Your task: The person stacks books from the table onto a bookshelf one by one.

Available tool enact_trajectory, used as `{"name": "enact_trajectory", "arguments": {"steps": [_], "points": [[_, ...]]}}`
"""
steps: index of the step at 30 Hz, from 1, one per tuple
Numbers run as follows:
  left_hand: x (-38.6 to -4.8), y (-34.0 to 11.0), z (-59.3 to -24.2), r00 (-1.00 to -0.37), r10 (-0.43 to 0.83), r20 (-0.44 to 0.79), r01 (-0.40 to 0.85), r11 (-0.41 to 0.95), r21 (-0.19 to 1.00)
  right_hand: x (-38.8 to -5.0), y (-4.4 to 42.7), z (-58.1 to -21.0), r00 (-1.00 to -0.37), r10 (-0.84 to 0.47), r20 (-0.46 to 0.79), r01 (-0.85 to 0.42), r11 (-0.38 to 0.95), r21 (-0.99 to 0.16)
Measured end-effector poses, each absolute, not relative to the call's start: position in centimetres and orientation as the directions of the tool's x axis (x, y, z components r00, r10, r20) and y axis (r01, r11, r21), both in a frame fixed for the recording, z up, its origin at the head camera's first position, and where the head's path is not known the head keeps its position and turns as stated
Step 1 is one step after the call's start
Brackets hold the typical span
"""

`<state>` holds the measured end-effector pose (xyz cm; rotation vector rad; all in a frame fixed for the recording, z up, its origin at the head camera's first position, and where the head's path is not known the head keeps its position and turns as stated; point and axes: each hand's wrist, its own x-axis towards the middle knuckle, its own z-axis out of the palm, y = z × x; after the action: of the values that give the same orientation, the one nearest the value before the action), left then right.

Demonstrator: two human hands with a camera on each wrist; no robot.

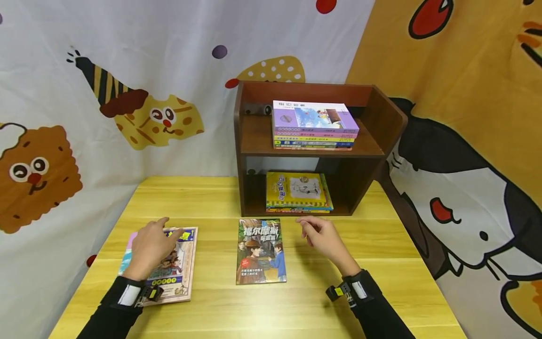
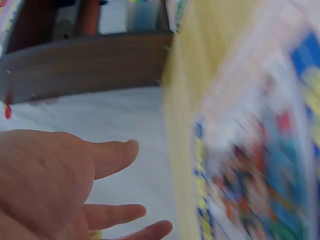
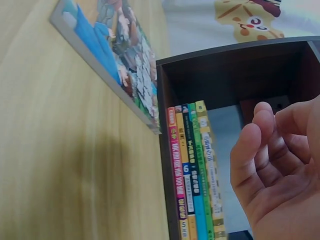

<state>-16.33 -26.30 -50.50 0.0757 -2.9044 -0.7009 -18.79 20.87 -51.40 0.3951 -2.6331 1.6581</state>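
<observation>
My left hand [image 1: 153,248] is over a stack of books [image 1: 191,263] on the left of the table, covering part of the top cover. In the left wrist view the fingers [image 2: 117,155] are spread and relaxed, apart from the blurred book cover [image 2: 250,175]. My right hand [image 1: 325,239] hovers right of a comic-style book [image 1: 261,254] that lies flat in the middle. Its fingers [image 3: 245,150] are loosely bent, with nothing held between them. The same middle book [image 3: 120,55] appears at the upper left of the right wrist view.
A brown two-tier shelf [image 1: 381,127] stands at the table's back. Its upper tier bears a stack of books with a purple cover [image 1: 313,117] on top; the lower tier holds a stack topped by a yellow book [image 1: 298,188]. Printed cloth [image 1: 178,56] hangs behind the table [image 1: 338,310].
</observation>
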Motion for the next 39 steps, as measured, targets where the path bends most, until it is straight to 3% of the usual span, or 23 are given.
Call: {"name": "enact_trajectory", "arguments": {"steps": [9,19,28,32,39], "points": [[-14.9,-30.9,-52.6,-0.991,-0.100,-0.093,-0.129,0.914,0.384,-18.5,20.1,-52.6,-0.968,-0.234,0.087,-0.178,0.404,-0.897],[-16.0,-31.1,-52.9,-0.987,-0.126,-0.102,-0.157,0.902,0.402,-18.6,19.6,-52.7,-0.964,-0.256,0.073,-0.171,0.384,-0.907],[-17.8,-28.4,-51.3,-0.994,-0.087,-0.065,-0.108,0.766,0.633,-18.7,19.0,-53.1,-0.970,-0.239,0.048,-0.138,0.374,-0.917],[-18.1,-27.0,-50.3,-0.998,-0.066,0.006,-0.041,0.681,0.731,-18.6,18.7,-53.2,-0.970,-0.240,0.037,-0.125,0.365,-0.923],[-18.1,-22.9,-48.0,-0.996,-0.018,0.083,0.070,0.381,0.922,-18.4,17.9,-53.1,-0.966,-0.257,0.036,-0.124,0.334,-0.935]]}}
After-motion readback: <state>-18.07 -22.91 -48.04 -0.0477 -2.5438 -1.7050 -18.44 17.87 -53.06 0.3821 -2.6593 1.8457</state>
